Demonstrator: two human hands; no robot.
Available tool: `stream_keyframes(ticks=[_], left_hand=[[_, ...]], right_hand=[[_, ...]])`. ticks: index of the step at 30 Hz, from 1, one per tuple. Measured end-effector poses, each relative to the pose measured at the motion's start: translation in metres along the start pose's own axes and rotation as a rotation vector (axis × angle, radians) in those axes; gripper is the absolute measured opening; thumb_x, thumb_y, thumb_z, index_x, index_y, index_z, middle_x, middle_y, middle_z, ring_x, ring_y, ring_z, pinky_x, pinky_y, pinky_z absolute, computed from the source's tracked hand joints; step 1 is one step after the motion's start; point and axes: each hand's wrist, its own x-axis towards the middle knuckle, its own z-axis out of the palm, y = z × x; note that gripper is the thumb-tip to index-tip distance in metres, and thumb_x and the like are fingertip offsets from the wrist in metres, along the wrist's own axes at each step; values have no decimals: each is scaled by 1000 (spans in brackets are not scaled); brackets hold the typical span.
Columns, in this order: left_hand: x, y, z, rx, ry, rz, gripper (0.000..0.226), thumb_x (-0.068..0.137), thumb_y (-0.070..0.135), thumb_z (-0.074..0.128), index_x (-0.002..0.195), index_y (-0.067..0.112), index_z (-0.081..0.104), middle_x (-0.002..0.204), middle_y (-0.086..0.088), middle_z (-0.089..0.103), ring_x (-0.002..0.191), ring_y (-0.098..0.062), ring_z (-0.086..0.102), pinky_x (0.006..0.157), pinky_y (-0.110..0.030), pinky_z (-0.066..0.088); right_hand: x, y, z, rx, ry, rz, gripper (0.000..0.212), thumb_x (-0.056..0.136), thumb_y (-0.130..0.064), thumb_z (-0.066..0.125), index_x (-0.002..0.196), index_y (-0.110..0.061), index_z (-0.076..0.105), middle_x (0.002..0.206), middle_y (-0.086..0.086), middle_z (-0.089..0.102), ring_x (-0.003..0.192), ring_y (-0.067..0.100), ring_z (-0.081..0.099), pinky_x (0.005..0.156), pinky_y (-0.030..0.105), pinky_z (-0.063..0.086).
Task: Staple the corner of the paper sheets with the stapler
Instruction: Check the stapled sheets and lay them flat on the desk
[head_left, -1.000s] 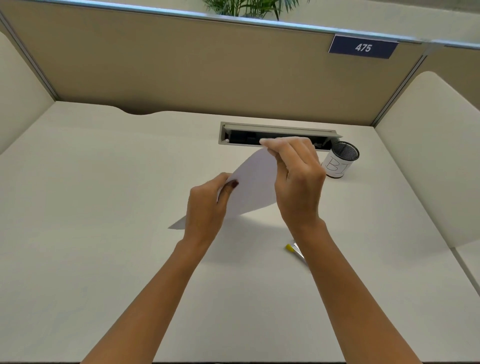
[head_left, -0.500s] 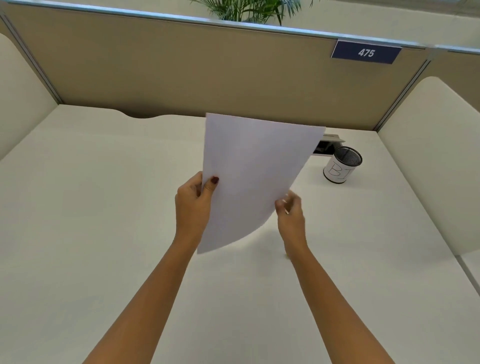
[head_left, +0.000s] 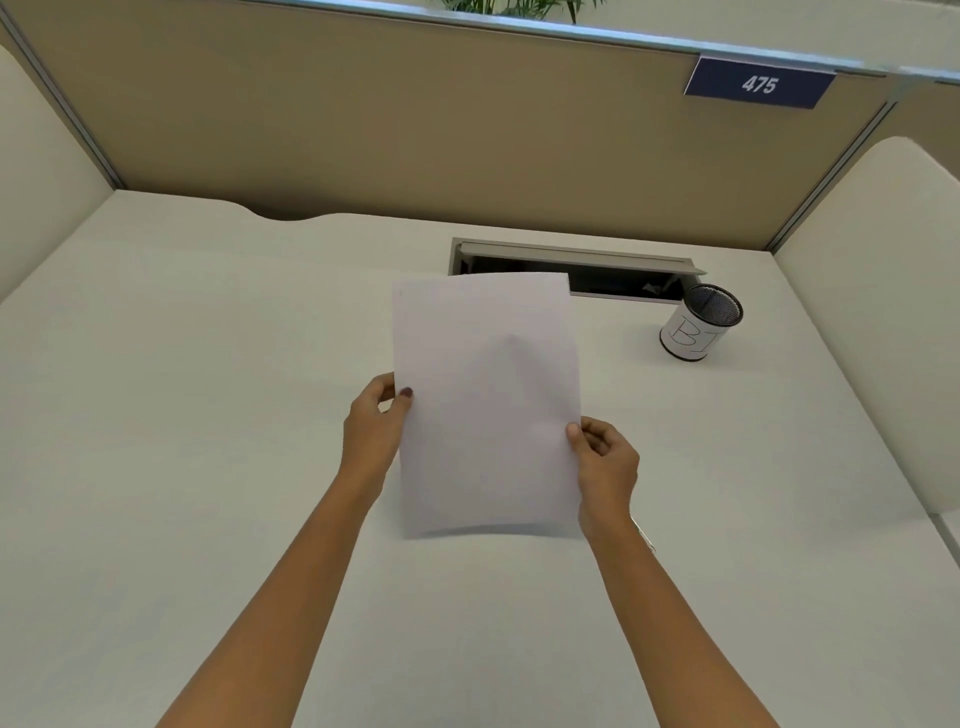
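I hold the white paper sheets (head_left: 488, 405) upright above the middle of the desk, squared to my view. My left hand (head_left: 376, 431) pinches their left edge with the thumb on the front. My right hand (head_left: 605, 467) pinches the right edge lower down. Only a thin metal sliver of the stapler (head_left: 644, 535) shows on the desk just right of my right wrist; the rest is hidden behind my arm.
A black mesh pen cup (head_left: 698, 322) with a white label stands at the back right. An open cable tray slot (head_left: 623, 270) is sunk in the desk behind the sheets. Beige cubicle partitions (head_left: 415, 130) close off the back and both sides.
The sheets went from a tilted, twisted hold to upright and straight. My right hand slid from the top corner down to the right edge. My view dropped a little.
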Motion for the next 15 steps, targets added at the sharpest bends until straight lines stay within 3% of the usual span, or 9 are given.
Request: stream_keyframes(ticks=[4,7,9,15], left_hand=[[-2,-23,3,61,61,-36,37,96,15,54,131,24,55,112,3,62,92,-7,59,77,-24,49],[-7,-42,4,131,87,-56,41,92,9,59,130,23,58,109,1,63,88,-10,58,69,-12,41],[-10,-51,5,157,90,-73,42,90,6,62,129,19,60,110,-3,65,93,-13,58,75,-13,41],[-10,-71,6,240,110,-78,43,84,-1,66,125,14,64,112,-7,71,91,-13,63,89,-18,44]], right_hand=[[-2,13,8,-66,88,60,7,83,-16,70,90,-18,70,80,-2,69,78,14,63,67,16,44],[-3,22,14,-166,118,55,10,86,-13,67,94,-12,72,82,-1,67,73,11,60,61,12,40],[-3,28,17,-228,121,34,12,87,-11,64,95,-9,72,81,0,65,75,16,58,61,18,41],[-2,50,19,-383,98,-31,9,84,-3,62,89,-4,70,60,-10,57,69,22,58,86,44,52]])
